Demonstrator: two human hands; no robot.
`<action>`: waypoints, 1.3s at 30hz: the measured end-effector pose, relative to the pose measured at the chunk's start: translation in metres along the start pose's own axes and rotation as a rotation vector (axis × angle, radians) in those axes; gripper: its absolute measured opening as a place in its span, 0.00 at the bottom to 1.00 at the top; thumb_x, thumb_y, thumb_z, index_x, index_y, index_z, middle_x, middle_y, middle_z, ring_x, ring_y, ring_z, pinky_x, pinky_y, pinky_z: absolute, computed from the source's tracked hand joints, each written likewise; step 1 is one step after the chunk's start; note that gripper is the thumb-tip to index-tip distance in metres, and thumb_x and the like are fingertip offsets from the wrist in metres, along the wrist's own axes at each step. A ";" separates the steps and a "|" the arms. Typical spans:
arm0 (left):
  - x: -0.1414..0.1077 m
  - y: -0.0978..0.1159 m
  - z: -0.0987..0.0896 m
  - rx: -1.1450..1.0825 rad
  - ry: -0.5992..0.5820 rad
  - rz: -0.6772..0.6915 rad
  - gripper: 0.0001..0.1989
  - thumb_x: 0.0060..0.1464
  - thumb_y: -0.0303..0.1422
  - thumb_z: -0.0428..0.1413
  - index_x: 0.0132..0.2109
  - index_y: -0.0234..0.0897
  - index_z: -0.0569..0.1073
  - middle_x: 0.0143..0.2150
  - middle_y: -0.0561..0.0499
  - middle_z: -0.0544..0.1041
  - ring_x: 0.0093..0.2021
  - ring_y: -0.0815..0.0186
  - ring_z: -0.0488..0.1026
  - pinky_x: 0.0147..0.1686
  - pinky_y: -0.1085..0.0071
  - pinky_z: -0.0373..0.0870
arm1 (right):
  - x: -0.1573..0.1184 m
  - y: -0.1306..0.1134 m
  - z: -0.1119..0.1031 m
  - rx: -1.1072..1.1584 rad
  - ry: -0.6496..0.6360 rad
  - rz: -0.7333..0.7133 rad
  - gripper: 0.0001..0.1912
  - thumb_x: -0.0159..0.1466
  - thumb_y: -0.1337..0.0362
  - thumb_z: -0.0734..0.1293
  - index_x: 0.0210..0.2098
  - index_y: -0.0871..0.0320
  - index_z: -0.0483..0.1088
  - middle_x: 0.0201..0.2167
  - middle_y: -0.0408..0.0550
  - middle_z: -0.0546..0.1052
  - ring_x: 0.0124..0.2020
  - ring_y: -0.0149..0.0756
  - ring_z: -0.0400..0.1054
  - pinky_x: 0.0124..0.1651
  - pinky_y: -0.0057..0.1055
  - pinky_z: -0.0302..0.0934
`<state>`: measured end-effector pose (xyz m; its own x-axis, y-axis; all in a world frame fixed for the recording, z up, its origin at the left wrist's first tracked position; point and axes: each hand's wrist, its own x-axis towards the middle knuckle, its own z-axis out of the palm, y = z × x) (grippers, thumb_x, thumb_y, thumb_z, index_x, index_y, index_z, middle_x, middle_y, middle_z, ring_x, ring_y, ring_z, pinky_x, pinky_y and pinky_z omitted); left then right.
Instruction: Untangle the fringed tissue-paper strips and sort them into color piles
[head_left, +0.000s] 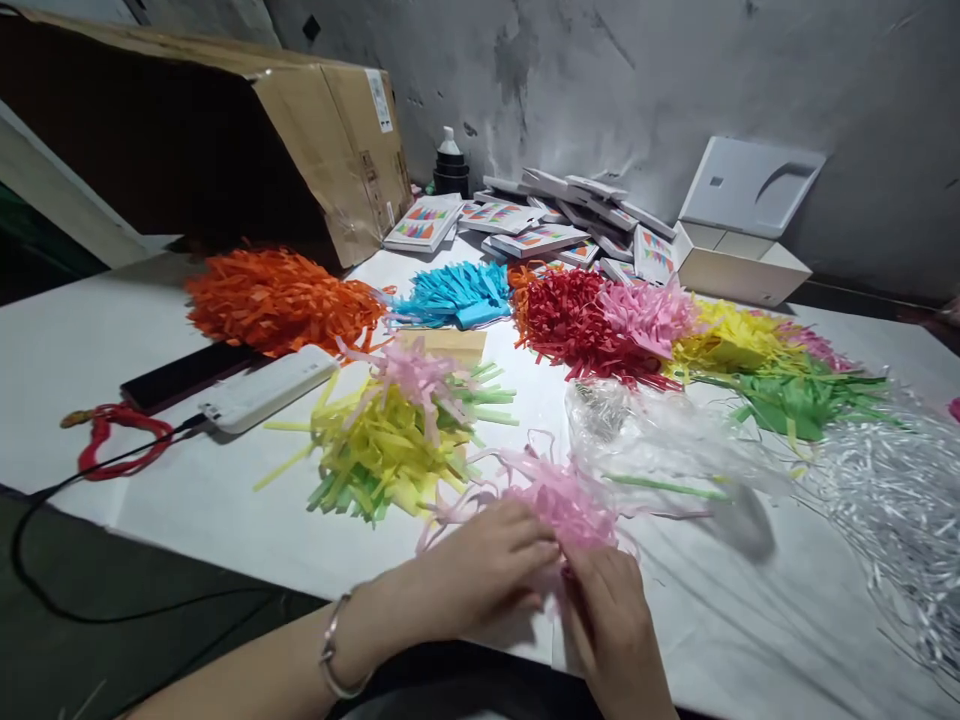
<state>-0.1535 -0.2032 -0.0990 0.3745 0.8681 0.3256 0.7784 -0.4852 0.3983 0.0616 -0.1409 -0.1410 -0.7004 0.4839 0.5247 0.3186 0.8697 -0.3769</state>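
Near the front edge of the white table, my left hand and my right hand meet with curled fingers at the lower end of a pink paper tassel. Its loose strips fan out beyond my fingertips. Thumb and fingertips of both hands press together on it, though the exact grip is partly covered. Just left of it lies a pile of yellow and light green tassels, topped by a pale pink tassel. A crumpled clear plastic bag sits right of the pink strips.
Behind are orange, blue and red tassels, with silver tinsel at right. A cardboard box, flat printed boxes and an open white box stand along the wall. A white power bank with a cable lies left.
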 end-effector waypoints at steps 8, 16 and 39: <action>0.014 -0.004 0.016 0.309 -0.087 -0.303 0.10 0.65 0.36 0.55 0.49 0.35 0.74 0.53 0.41 0.76 0.50 0.51 0.71 0.48 0.54 0.65 | -0.004 -0.003 -0.009 0.012 0.008 -0.019 0.11 0.67 0.75 0.61 0.46 0.60 0.72 0.36 0.49 0.75 0.39 0.39 0.67 0.47 0.38 0.57; 0.005 -0.027 -0.004 0.205 0.153 -0.543 0.10 0.66 0.29 0.52 0.47 0.38 0.78 0.49 0.46 0.80 0.49 0.51 0.72 0.49 0.52 0.66 | -0.006 -0.004 -0.007 0.069 0.018 0.008 0.11 0.68 0.75 0.61 0.44 0.57 0.71 0.37 0.49 0.75 0.39 0.39 0.67 0.46 0.37 0.56; 0.004 -0.003 0.017 0.220 -0.049 -0.304 0.15 0.60 0.28 0.58 0.54 0.42 0.71 0.62 0.46 0.72 0.52 0.53 0.69 0.52 0.52 0.58 | 0.048 -0.009 0.014 -0.552 -0.234 0.156 0.16 0.60 0.76 0.61 0.44 0.59 0.73 0.28 0.57 0.78 0.32 0.51 0.71 0.39 0.45 0.54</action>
<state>-0.1462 -0.1969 -0.1132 0.1291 0.9756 0.1777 0.9453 -0.1752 0.2750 0.0159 -0.1273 -0.1231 -0.7205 0.6296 0.2907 0.6681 0.7425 0.0476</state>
